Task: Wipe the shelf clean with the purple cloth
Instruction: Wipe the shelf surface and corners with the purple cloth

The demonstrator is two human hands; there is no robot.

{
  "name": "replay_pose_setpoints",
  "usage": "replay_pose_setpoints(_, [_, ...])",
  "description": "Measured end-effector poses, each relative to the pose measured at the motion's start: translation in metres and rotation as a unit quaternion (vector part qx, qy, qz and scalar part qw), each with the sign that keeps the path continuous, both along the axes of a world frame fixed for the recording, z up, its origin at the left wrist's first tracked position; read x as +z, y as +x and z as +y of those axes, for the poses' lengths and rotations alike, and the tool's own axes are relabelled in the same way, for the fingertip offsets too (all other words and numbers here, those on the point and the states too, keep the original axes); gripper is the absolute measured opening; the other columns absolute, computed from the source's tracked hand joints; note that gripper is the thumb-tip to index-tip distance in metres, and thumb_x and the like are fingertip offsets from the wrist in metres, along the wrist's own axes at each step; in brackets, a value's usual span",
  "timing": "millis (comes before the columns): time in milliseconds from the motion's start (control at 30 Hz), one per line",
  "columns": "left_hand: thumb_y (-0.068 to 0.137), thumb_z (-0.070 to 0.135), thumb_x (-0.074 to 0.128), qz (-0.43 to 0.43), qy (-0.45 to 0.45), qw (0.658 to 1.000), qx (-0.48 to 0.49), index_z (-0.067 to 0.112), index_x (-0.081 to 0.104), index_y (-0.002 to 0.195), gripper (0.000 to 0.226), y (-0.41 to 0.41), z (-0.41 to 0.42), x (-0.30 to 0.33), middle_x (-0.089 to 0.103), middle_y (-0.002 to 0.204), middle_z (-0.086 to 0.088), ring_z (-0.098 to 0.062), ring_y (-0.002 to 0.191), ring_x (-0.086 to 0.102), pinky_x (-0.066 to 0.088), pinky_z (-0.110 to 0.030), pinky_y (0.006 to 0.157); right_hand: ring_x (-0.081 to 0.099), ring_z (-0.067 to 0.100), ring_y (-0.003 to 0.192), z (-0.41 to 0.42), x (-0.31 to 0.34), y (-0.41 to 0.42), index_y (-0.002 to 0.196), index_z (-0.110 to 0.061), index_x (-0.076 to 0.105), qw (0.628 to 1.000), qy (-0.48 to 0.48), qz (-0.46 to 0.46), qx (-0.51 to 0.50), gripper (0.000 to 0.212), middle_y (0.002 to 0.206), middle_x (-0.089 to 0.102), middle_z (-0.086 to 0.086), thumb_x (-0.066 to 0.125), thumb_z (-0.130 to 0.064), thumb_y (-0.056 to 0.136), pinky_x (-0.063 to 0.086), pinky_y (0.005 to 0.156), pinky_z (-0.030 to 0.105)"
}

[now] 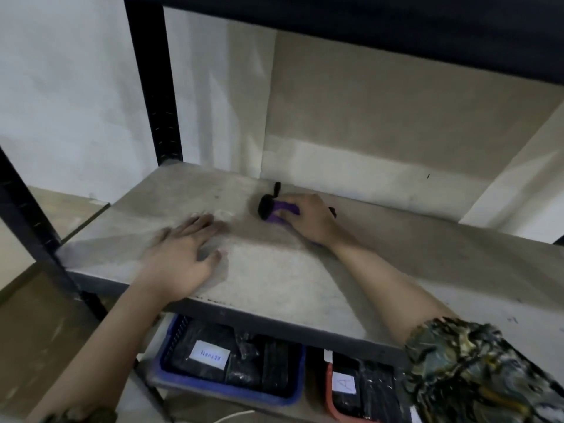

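Note:
The shelf (274,279) is a pale, dusty board in a black metal rack. My right hand (311,218) presses the purple cloth (279,210) onto the board near the back wall, fingers curled over it. A black part of the cloth, or a black object, sticks out at its left end (266,206); I cannot tell which. My left hand (180,254) lies flat on the board's front left part, fingers spread, holding nothing.
A black upright post (152,87) stands at the shelf's back left, another (27,215) at the front left. Below the shelf sit a blue tray (225,389) and a red tray (331,392), both holding black packages with white labels. The upper shelf (366,22) hangs overhead.

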State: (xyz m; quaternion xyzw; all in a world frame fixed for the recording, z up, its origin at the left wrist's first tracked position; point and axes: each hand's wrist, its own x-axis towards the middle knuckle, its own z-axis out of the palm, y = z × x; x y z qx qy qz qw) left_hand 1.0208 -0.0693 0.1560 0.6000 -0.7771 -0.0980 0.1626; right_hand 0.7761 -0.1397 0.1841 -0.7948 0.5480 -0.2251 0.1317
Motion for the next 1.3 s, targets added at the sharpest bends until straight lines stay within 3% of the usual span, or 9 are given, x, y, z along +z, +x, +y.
replay_pose_setpoints(133, [0.078,0.048,0.022,0.000,0.002,1.000,0.003,0.039,0.030,0.143,0.065,0.001,0.000,-0.001,0.018,0.155,0.016,-0.004,0.143,0.010,0.011,-0.038,0.115,0.060,0.012,0.103,0.048,0.003,0.014,0.118,-0.025,0.064,0.998,0.030,-0.009,0.053,0.029,0.115,0.068,-0.002,0.057,-0.022,0.089,0.035,0.072,0.011])
replay_pose_setpoints(533, [0.079,0.045,0.024,-0.009,0.001,1.000,0.001,0.041,0.029,0.142,0.063,0.002,-0.001,-0.003,0.021,0.155,0.013,-0.006,0.143,0.012,0.014,-0.041,0.115,0.048,0.005,0.104,0.147,0.005,0.024,0.123,-0.019,0.061,0.981,0.004,0.024,0.193,0.034,0.108,0.071,0.003,0.057,-0.021,0.089,0.027,0.080,0.004])
replay_pose_setpoints(633, [0.080,0.046,0.023,-0.018,0.001,1.000,-0.002,0.041,0.027,0.143,0.063,0.002,-0.001,-0.002,0.020,0.155,0.013,-0.007,0.144,0.012,0.013,-0.041,0.116,0.057,0.003,0.079,0.151,0.016,0.021,0.116,-0.020,0.065,0.976,0.039,0.005,0.213,0.029,0.095,0.073,0.003,0.057,-0.021,0.088,0.037,0.071,0.012])
replay_pose_setpoints(700, [0.080,0.046,0.023,-0.019,0.002,1.000,-0.002,0.039,0.027,0.143,0.064,0.002,-0.001,-0.002,0.019,0.155,0.012,-0.008,0.144,0.013,0.014,-0.041,0.116,0.059,0.007,0.073,0.148,0.027,0.014,0.105,-0.017,0.069,0.985,0.009,-0.038,0.166,0.023,0.086,0.072,0.001,0.057,-0.022,0.087,0.043,0.069,0.024])
replay_pose_setpoints(767, [0.081,0.046,0.021,-0.022,0.001,1.000,0.000,0.038,0.027,0.144,0.064,0.002,-0.001,-0.002,0.019,0.155,0.013,-0.007,0.143,0.013,0.014,-0.041,0.116,0.066,0.017,0.083,0.133,0.034,0.000,0.104,-0.017,0.069,0.996,-0.062,-0.052,0.026,0.023,0.094,0.074,0.005,0.055,-0.028,0.089,0.044,0.074,0.028])
replay_pose_setpoints(900, [0.081,0.047,0.020,-0.019,0.002,1.000,-0.002,0.040,0.027,0.143,0.063,0.001,0.001,-0.001,0.019,0.155,0.013,-0.008,0.143,0.013,0.014,-0.042,0.116,0.058,0.034,0.103,0.104,0.030,-0.021,0.119,-0.014,0.056,0.967,0.012,0.089,-0.238,0.038,0.113,0.064,0.016,0.042,-0.039,0.095,0.045,0.082,0.036])
replay_pose_setpoints(1000, [0.081,0.049,0.020,-0.024,0.000,1.000,-0.005,0.040,0.026,0.143,0.063,0.002,0.001,-0.001,0.019,0.155,0.013,-0.008,0.143,0.013,0.014,-0.041,0.117,0.054,0.035,0.111,0.108,0.020,-0.014,0.120,-0.012,0.054,0.959,0.071,0.121,-0.248,0.044,0.119,0.058,0.017,0.039,-0.044,0.095,0.046,0.085,0.038])
replay_pose_setpoints(1167, [0.087,0.045,0.027,-0.008,0.003,1.000,0.015,0.034,0.036,0.141,0.055,-0.005,0.006,0.008,0.029,0.153,0.008,-0.011,0.141,0.024,0.020,-0.046,0.114,0.059,0.034,0.088,0.115,0.020,-0.013,0.064,-0.009,0.050,0.970,0.094,0.037,-0.221,0.043,0.087,0.062,0.023,0.044,-0.038,0.095,0.035,0.067,0.028])
replay_pose_setpoints(1300, [0.081,0.067,0.029,0.187,-0.015,0.981,0.049,0.029,0.052,0.129,0.065,-0.071,0.051,0.027,0.058,0.130,0.002,-0.019,0.107,0.060,0.046,-0.040,0.096,0.061,0.030,0.098,0.129,0.020,-0.038,0.092,-0.013,0.070,0.978,-0.005,0.010,-0.206,0.025,0.098,0.071,0.012,0.050,-0.028,0.092,0.041,0.075,0.029])
